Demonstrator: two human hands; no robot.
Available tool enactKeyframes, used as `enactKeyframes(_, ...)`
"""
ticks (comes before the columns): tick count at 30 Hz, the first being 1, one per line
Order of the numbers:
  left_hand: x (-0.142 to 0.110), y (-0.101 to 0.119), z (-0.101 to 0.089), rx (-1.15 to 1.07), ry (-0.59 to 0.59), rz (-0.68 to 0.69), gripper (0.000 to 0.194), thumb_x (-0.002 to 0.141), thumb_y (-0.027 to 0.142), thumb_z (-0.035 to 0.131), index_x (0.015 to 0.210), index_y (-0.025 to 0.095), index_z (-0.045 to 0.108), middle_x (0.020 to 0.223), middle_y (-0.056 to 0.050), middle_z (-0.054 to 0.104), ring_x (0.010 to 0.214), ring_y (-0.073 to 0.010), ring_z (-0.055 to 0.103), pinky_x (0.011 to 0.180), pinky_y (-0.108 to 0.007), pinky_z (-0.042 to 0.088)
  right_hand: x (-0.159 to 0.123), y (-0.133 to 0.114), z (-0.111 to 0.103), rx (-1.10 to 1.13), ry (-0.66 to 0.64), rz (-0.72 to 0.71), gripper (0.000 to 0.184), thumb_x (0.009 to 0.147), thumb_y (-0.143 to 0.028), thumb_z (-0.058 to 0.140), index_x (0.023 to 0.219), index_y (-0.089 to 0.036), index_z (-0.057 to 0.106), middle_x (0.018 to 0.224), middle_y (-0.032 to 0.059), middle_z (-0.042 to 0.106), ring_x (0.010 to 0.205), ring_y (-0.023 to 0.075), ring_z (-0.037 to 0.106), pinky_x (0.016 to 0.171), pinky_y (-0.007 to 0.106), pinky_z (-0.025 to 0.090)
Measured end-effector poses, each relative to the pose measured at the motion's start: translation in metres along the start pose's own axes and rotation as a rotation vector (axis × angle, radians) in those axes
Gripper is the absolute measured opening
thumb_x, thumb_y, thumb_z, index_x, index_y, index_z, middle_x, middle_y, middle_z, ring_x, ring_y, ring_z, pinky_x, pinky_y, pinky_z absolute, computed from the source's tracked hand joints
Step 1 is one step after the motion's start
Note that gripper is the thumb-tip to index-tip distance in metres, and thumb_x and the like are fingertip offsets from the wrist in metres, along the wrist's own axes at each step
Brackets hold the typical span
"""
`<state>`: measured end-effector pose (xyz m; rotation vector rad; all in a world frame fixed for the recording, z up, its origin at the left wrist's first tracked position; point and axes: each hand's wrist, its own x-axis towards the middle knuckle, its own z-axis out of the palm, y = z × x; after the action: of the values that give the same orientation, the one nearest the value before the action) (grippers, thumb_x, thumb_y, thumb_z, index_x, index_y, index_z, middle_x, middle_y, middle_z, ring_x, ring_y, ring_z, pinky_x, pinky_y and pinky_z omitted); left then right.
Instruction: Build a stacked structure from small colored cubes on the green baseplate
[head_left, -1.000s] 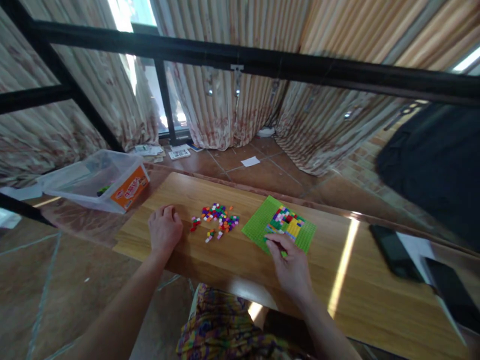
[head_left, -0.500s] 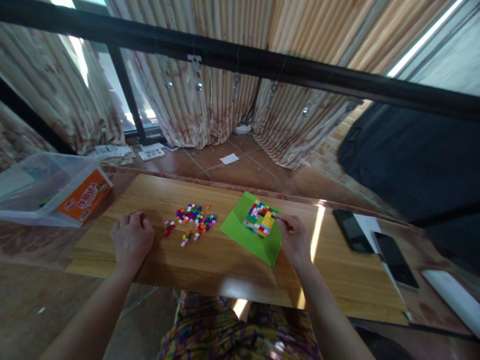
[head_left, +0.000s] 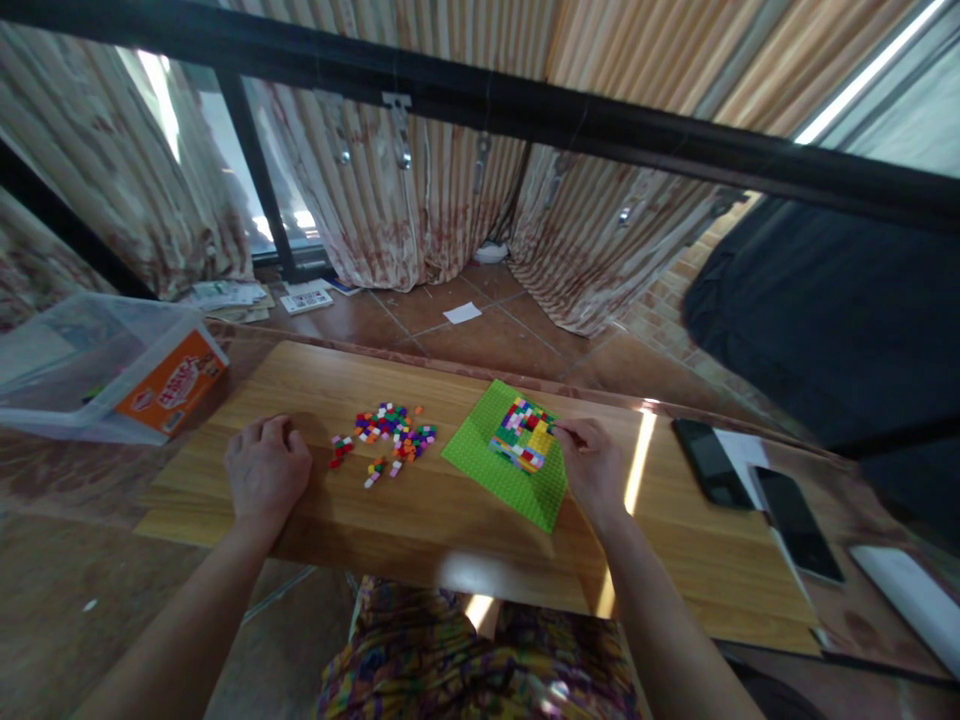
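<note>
My right hand (head_left: 592, 465) is at the right edge of a low build of coloured toy bricks (head_left: 510, 437), thumb and forefinger pinched together. Whatever is between those fingertips is too small to make out. The build, with a yellow patch on its right side, sits on a green studded baseplate (head_left: 472, 445). My left hand (head_left: 268, 468) rests on the wooden board with its fingers curled in and nothing visible in them. To its right lies a loose pile of small coloured bricks (head_left: 390, 425), with a few red ones (head_left: 340, 450) nearest the hand.
A clear plastic tub (head_left: 97, 370) with an orange label stands at the left end of the wooden board (head_left: 360, 535). Two dark phones (head_left: 709, 462) and a white object (head_left: 907, 595) lie to the right. A black rail (head_left: 465, 90) crosses in front of the curtains.
The view has shifted slightly. My right hand stays pinched at the build's right edge, and my left hand rests in the same place.
</note>
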<state>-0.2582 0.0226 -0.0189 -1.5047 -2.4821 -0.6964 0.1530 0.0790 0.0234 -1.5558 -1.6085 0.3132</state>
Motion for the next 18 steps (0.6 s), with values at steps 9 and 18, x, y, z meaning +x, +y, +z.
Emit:
enactKeyframes(9,-0.001,0.001,0.0,0.013,0.004,-0.011,0.044,0.091,0.03,0.039,0.117,0.009,0.066,0.126,-0.023,0.064,0.12,-0.0377,0.057,0.106,-0.054,0.043,-0.003,0.0,0.003,-0.014,-0.006,-0.039,0.027,0.087,-0.041,0.058,0.08,-0.022,0.076,0.087,0.0065,0.07,0.073,0.0194,0.064,0.071,0.035,0.053)
enactKeyframes(18,0.0,0.002,-0.001,0.006,-0.008,-0.015,0.045,0.09,0.03,0.038,0.118,0.007,0.066,0.126,-0.023,0.064,0.121,-0.0366,0.056,0.107,-0.052,0.041,-0.015,0.016,0.01,0.246,0.005,0.218,0.027,0.079,-0.04,0.067,0.094,-0.02,0.076,0.094,0.008,0.077,0.085,0.0234,0.071,0.083,0.041,0.057)
